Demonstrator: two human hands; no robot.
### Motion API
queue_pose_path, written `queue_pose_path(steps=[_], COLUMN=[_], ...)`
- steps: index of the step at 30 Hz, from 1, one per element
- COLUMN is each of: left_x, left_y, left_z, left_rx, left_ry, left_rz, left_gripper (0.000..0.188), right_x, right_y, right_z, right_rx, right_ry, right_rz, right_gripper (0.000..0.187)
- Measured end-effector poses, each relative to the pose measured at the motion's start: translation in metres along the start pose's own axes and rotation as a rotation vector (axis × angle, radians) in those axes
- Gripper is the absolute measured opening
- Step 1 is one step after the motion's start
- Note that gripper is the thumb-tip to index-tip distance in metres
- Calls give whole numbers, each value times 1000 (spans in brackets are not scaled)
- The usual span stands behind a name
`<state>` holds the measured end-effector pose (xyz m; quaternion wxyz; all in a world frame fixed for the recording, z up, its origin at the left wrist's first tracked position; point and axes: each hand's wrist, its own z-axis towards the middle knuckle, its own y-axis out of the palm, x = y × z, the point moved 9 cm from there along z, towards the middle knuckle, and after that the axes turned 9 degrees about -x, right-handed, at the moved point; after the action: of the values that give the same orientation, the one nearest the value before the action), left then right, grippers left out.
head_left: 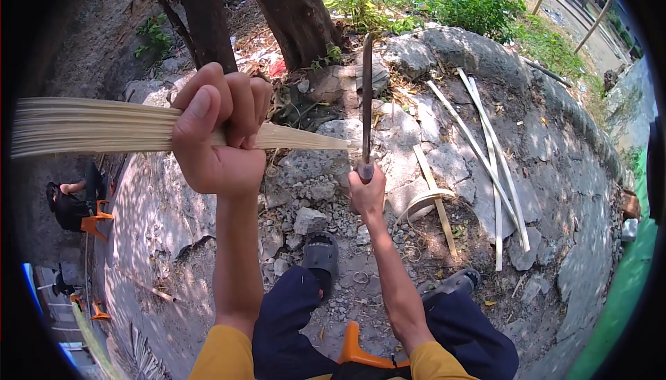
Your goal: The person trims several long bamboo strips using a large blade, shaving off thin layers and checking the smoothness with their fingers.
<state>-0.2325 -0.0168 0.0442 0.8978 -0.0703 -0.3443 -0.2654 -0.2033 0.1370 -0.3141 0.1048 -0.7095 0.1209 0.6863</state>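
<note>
Left hand (pixel 220 133) is gripping thin, pale wooden strips (pixel 97 127) crosswise, seemingly touching the long, dark metal knife (pixel 367 95) right hand (pixel 369 194) is holding.

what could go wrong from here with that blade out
The bare left hand grips the bundle of thin bamboo-like strips whose narrow end is right by the long-bladed knife, so a slip toward that hand could cut it. The bare right hand might lose its hold, and the knife could drop near the gray clogs.
</note>
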Motion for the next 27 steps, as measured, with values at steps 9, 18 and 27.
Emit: queue_pose_path(steps=[9, 18, 27], left_x=[-5, -2, -7], left_y=[-26, -35, -44], left_z=[8, 6, 3], left_rx=[58, 54, 118], left_ry=[0, -14, -11], left_rz=[-60, -19, -102], left_gripper=[39, 41, 41], right_x=[73, -17, 38], right_y=[27, 26, 32], right_z=[7, -5, -6], right_rx=[-18, -73, -17], right_ry=[65, 36, 69], right_rz=[-142, -108, -114], right_gripper=[20, 20, 22])
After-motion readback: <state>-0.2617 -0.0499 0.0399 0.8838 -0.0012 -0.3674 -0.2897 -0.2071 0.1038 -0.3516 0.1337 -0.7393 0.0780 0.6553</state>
